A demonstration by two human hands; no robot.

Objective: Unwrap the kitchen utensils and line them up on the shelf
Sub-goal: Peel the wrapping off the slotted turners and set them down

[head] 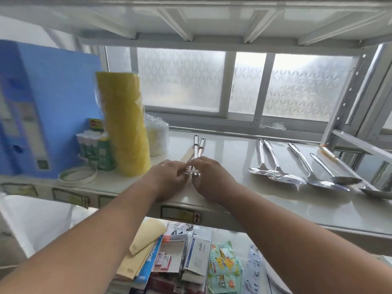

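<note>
Two metal utensils (199, 147) with long flat handles lie side by side on the white shelf (233, 200), handles pointing away from me. Their near ends sit between my hands. My left hand (167, 177) and my right hand (209, 177) both pinch those near ends, fingertips meeting over the metal; whether wrapping is on them I cannot tell. A pale wooden handle (186, 154) lies just left of them. To the right, several steel ladles and spoons (297, 166) lie in a row, bowls toward me.
A yellow stack of wrapped rolls (125, 126), a blue box (31, 107), small green cartons (95, 149), a tape ring (77, 176) and stacked white plates (157, 136) crowd the shelf's left. Papers and packets (191, 259) fill the lower shelf. A frosted window stands behind.
</note>
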